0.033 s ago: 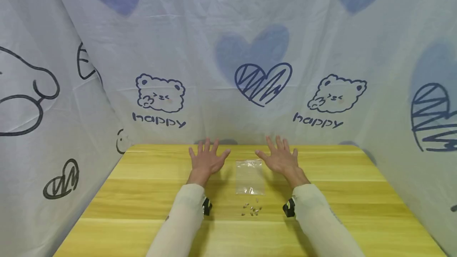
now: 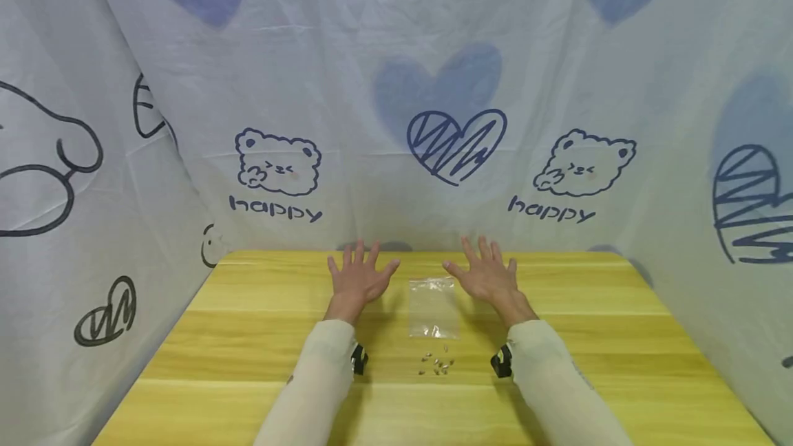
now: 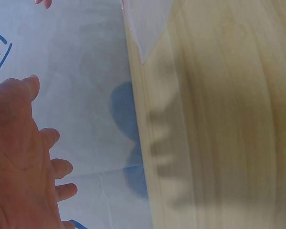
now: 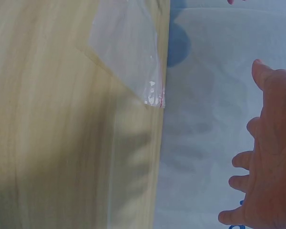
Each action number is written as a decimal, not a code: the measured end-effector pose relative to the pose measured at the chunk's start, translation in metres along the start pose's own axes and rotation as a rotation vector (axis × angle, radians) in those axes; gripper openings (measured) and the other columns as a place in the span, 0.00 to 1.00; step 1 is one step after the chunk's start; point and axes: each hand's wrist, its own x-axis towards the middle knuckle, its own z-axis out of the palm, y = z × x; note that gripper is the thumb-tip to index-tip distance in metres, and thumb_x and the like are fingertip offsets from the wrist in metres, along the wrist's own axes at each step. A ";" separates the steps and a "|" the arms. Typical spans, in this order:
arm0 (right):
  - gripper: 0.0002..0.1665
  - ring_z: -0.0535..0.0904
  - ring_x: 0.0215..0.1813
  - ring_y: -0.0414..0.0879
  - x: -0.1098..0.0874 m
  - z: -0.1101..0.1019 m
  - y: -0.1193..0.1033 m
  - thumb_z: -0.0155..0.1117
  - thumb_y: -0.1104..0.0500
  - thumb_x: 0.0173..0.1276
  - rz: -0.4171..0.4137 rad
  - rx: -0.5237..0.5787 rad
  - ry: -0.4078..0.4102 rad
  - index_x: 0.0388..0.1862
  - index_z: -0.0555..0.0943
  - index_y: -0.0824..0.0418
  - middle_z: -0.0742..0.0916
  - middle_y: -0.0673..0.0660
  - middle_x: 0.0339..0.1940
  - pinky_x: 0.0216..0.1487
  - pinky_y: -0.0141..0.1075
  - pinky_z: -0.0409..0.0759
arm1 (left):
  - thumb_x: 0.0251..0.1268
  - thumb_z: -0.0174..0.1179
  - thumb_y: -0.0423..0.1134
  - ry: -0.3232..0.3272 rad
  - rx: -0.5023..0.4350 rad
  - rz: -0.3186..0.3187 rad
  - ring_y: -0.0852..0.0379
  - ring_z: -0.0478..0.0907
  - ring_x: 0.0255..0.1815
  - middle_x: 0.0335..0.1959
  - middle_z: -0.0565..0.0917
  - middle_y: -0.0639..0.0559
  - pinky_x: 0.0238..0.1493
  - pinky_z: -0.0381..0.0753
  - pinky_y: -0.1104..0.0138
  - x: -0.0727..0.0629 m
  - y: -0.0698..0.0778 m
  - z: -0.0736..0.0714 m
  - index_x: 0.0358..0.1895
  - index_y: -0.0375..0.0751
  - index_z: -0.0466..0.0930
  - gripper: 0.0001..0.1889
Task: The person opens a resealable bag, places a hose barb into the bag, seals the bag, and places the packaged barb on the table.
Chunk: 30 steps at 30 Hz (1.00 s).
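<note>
A clear zip bag [image 2: 432, 308] lies flat on the wooden table, between and a little nearer than the two hands. Its zip edge, with a red line in the right wrist view, faces the back. Just in front of the bag is a loose scatter of several small metallic pieces [image 2: 441, 365], too small to make out. To the bag's left, my left hand [image 2: 359, 282] is held over the table with fingers spread and nothing in it. My right hand [image 2: 489, 277] mirrors it on the other side, fingers spread, thumb toward the bag's top corner, holding nothing.
The yellow wood-grain table [image 2: 235, 336] ends at a back edge close beyond the hands. A white cloth [image 2: 372, 212] printed with hearts and bears hangs behind it and along both sides. Black wrist cameras [image 2: 502, 361] sit at the sleeve cuffs.
</note>
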 end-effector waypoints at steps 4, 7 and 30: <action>0.50 0.35 0.80 0.64 0.000 0.000 0.002 0.31 0.22 0.67 0.002 0.002 -0.007 0.80 0.39 0.45 0.43 0.61 0.81 0.69 0.71 0.33 | 0.68 0.29 0.73 -0.012 -0.005 0.002 0.41 0.40 0.80 0.80 0.44 0.46 0.72 0.33 0.35 0.001 0.000 0.004 0.78 0.60 0.45 0.39; 0.50 0.37 0.80 0.65 0.002 0.000 0.003 0.32 0.22 0.68 -0.004 0.003 0.002 0.80 0.40 0.45 0.45 0.62 0.81 0.69 0.71 0.35 | 0.68 0.29 0.73 -0.018 -0.011 0.006 0.41 0.41 0.80 0.80 0.44 0.46 0.72 0.34 0.35 0.002 0.002 0.005 0.78 0.60 0.44 0.39; 0.41 0.48 0.78 0.67 0.004 0.021 0.010 0.39 0.35 0.75 -0.101 0.024 -0.047 0.80 0.48 0.51 0.51 0.64 0.80 0.69 0.68 0.50 | 0.72 0.42 0.63 -0.030 -0.145 0.068 0.38 0.57 0.74 0.75 0.61 0.43 0.69 0.52 0.36 -0.006 0.010 0.029 0.73 0.49 0.61 0.33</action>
